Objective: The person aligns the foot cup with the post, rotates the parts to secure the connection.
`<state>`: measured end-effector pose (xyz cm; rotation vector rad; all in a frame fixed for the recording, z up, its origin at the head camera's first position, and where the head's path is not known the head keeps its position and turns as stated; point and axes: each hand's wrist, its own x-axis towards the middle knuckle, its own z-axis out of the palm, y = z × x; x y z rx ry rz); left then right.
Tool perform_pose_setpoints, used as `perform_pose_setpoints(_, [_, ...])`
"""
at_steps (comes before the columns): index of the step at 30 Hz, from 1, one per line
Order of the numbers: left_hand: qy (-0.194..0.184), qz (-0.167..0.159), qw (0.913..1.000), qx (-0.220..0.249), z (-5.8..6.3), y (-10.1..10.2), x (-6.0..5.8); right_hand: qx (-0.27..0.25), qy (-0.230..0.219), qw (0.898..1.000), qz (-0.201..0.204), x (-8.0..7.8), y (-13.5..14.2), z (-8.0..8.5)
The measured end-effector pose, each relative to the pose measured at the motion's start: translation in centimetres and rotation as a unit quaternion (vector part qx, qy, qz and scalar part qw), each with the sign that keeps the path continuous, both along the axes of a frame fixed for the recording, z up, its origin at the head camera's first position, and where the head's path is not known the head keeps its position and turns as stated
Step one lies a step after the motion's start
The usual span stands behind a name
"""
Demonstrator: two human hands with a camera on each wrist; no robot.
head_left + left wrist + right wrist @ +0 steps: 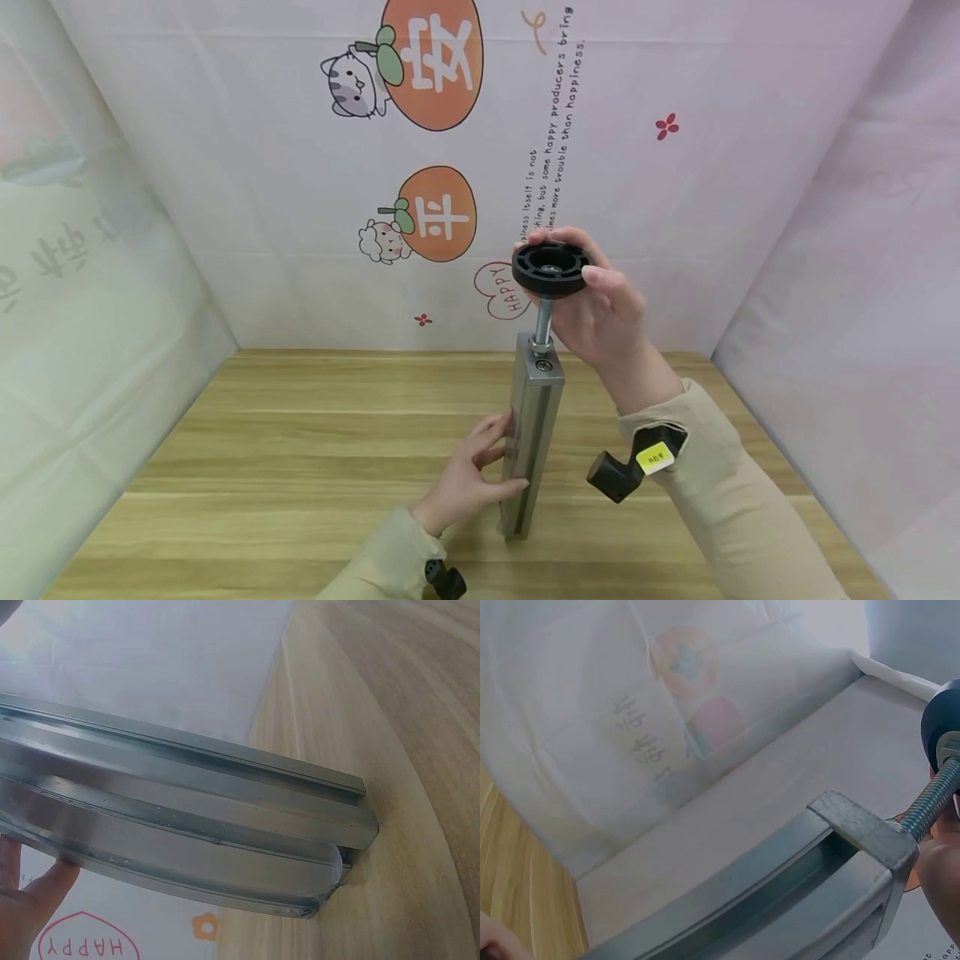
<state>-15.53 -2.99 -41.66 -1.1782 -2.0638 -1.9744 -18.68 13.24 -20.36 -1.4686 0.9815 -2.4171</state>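
Observation:
A grooved aluminium profile [537,442] stands upright, its lower end at the wooden tabletop. From the metal end plate [859,825] on its top rises a threaded rod [543,321] with a nut [542,345] at its base. The rod carries a round black levelling foot [551,285]. My right hand [611,321] grips this foot by its rim, thumb on the near side and fingers behind. Lower down, my left hand [468,483] holds the profile between thumb and fingers. In the left wrist view the profile's open grooves and lower end [330,877] show close up.
The wood-grain tabletop [300,433] spreads around the profile. Behind it stands a white printed cloth [285,167], with cloth sides at left [97,275] and right [840,292]. Each sleeve carries a black wrist camera, one at right [618,475] and one at left [447,579].

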Motion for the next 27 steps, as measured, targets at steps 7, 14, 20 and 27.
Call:
perform_pose_setpoints(7, [0.007,0.001,1.0000,0.004,-0.1,0.0,0.0,0.019,0.041,0.997,-0.063,0.3,0.2,0.2])
perform_pose_setpoints(14, [0.014,-0.002,0.9999,0.006,-0.4,0.0,-0.2,0.061,0.040,0.982,-0.172,0.9,0.9,0.6])
perform_pose_setpoints(20, [0.017,-0.006,0.9998,0.009,-0.5,0.1,-0.3,0.082,0.047,0.953,-0.287,1.5,0.9,0.6])
perform_pose_setpoints(27, [0.013,-0.002,0.9999,0.005,-0.4,0.0,-0.2,0.078,0.134,0.906,-0.394,1.5,0.7,0.3])
